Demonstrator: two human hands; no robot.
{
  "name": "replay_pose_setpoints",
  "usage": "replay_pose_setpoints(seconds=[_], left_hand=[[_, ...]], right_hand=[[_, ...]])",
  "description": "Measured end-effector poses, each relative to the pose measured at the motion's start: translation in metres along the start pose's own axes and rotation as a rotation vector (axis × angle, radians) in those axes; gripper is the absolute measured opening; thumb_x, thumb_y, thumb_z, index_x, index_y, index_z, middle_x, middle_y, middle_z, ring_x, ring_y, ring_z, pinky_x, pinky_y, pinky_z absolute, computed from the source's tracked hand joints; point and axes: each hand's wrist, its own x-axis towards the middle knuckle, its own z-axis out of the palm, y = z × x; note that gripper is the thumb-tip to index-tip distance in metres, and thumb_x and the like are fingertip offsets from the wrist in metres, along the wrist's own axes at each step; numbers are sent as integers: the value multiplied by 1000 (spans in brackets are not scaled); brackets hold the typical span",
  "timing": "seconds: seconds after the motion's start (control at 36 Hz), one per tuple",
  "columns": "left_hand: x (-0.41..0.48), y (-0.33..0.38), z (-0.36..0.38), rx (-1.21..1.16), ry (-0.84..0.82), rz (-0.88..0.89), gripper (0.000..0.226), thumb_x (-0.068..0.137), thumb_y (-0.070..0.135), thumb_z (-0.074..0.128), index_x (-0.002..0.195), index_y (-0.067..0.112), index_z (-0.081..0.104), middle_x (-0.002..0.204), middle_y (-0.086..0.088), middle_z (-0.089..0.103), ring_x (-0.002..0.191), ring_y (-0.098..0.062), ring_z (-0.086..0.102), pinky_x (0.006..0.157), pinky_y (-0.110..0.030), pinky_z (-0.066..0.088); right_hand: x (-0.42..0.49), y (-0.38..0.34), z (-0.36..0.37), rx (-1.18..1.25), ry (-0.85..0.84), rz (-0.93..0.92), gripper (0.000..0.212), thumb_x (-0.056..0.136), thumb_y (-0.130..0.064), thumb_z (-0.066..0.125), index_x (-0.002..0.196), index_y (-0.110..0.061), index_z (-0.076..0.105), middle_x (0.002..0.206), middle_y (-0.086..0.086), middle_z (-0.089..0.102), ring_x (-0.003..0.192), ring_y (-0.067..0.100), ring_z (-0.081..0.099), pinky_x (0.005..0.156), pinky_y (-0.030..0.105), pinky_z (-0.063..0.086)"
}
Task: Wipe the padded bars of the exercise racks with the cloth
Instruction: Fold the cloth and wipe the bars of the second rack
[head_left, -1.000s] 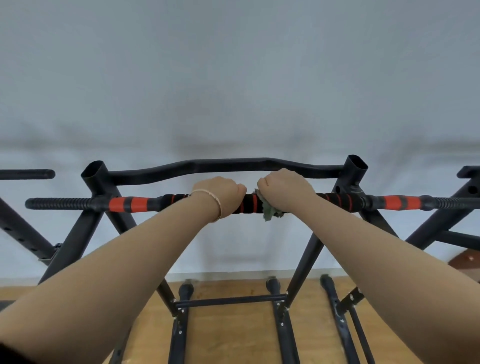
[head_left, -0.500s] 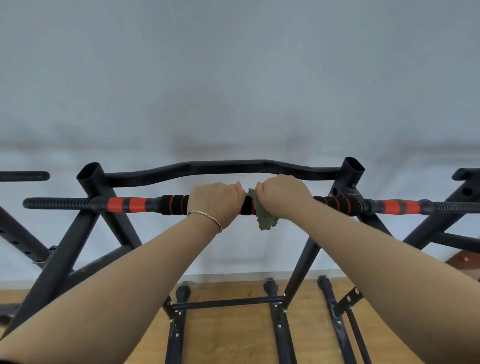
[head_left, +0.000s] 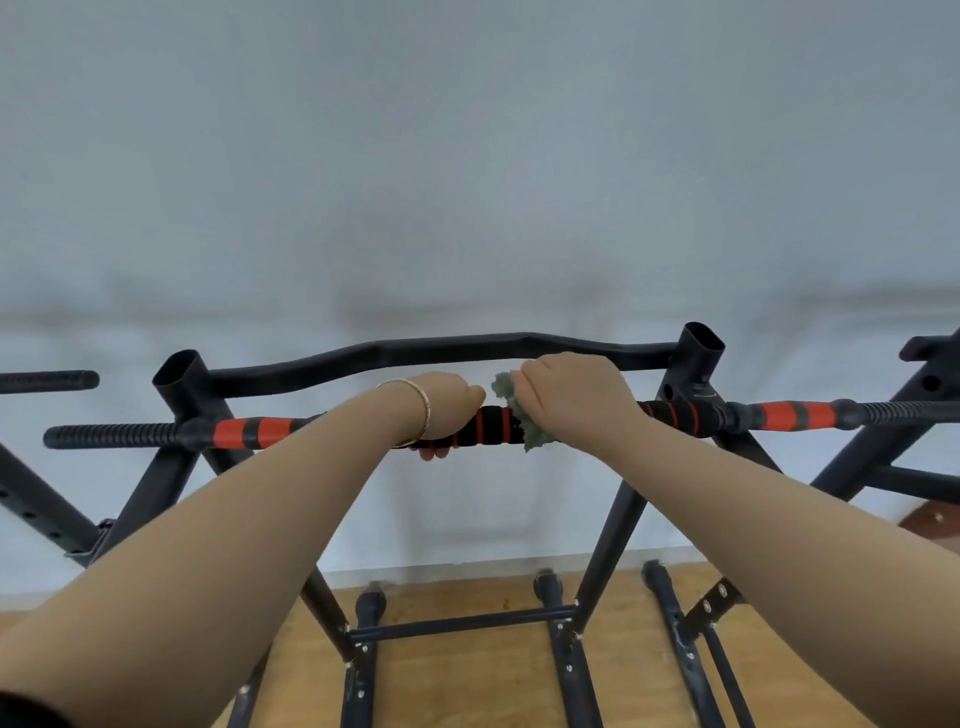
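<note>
A black exercise rack (head_left: 618, 525) stands in front of me against a pale wall. Its padded bar (head_left: 493, 427), black with red stripes, runs left to right at chest height. My left hand (head_left: 441, 410) grips the bar just left of its middle, a thin bracelet on the wrist. My right hand (head_left: 571, 395) holds a crumpled green cloth (head_left: 535, 440) wrapped over the bar, right of the left hand. A short bare stretch of padding shows between the two hands. Cloth sticks out above and below the right fist.
A curved black top bar (head_left: 447, 351) runs behind the padded one. Ribbed bar ends (head_left: 109, 434) stick out on the left and right (head_left: 904, 411). Parts of neighbouring racks (head_left: 36, 499) flank this one. Black floor feet (head_left: 563, 644) rest on the wooden floor below.
My right hand with the cloth has slid a little to the right along the bar, so a gap of padding now shows between the hands. The cloth has turned over the bar's top.
</note>
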Motion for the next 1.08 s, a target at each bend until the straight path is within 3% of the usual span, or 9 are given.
replay_pose_setpoints(seconds=[0.14,0.22,0.28,0.42,0.64,0.78,0.92,1.0,1.08], left_hand=[[4,-4,2,249,99,130,20,97,15,33,88,9,51,68,-7,65,55,-20,57,54,-27,45],[5,-7,5,597,285,240,14,90,3,50,95,15,43,74,0,50,70,-20,54,54,-31,44],[6,-10,10,671,382,264,20,89,2,50,102,16,45,73,2,41,74,-23,51,55,-33,41],[5,-11,15,717,471,260,22,88,7,53,107,15,46,72,0,45,71,-24,54,53,-33,40],[-3,-17,32,729,684,255,13,96,23,43,100,18,54,57,3,34,55,-21,51,51,-27,40],[1,-12,21,677,558,297,21,89,14,55,95,21,37,70,3,44,67,-22,53,55,-32,44],[17,1,11,518,269,294,17,100,26,30,99,17,45,82,-3,60,73,-25,60,59,-33,45],[14,2,8,283,166,177,55,102,45,14,93,13,58,76,-4,72,69,-21,70,68,-31,53],[15,2,5,223,154,189,71,101,53,11,91,8,64,74,-7,73,65,-23,69,68,-30,52]], right_hand=[[-33,-1,7,173,237,102,25,95,-24,56,74,-12,56,63,2,50,54,23,45,48,36,40],[-40,-8,9,201,132,157,34,99,-36,43,98,-10,65,85,3,64,71,23,56,66,37,47],[-36,-10,11,150,109,204,36,102,-38,40,95,-11,64,80,2,62,67,22,54,64,36,46],[-3,-9,7,-69,-258,132,34,81,-41,74,82,-13,55,64,0,46,55,20,45,49,29,37],[37,16,5,38,-502,35,21,99,-15,44,79,-10,43,69,1,39,70,25,52,56,33,41],[13,-3,6,24,-294,191,17,92,-14,52,77,-13,44,60,-1,41,55,24,46,48,28,35],[-14,-7,23,35,104,129,21,96,-22,54,77,-14,56,64,1,48,56,23,43,47,35,38],[-21,4,21,192,70,234,56,105,-52,25,86,-13,60,76,1,54,69,21,46,60,38,43],[-30,15,19,226,-7,251,61,100,-61,26,92,-12,61,82,0,55,76,21,48,67,38,46]])
